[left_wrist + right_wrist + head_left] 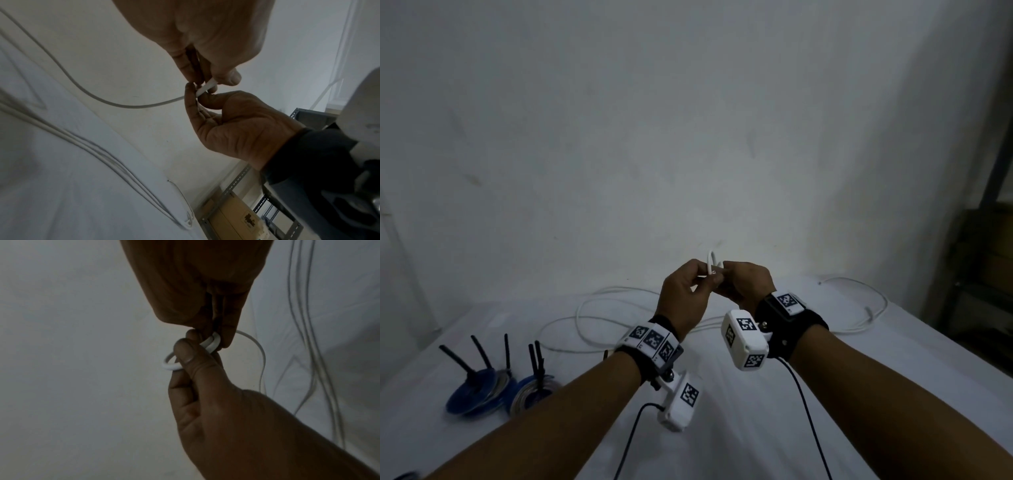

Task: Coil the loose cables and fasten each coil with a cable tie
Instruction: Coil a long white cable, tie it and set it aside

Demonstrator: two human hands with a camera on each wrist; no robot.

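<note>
Above the table, both hands meet on a white cable (711,262) bent into a small loop. My left hand (709,275) pinches the loop between thumb and fingertips, and my right hand (729,270) pinches it from the other side. In the left wrist view the left hand (207,81) and right hand (195,94) pinch the cable (205,88) at one spot. The right wrist view shows the small loop (172,367) sticking out between the two hands. The rest of the cable (592,308) lies in loose curves on the white table (722,428).
Two blue coils (479,394) (534,390) lie at the front left with black cable ties (481,351) sticking up from them. More white cable (873,308) trails at the back right. A metal shelf (983,274) with boxes stands beyond the right table edge.
</note>
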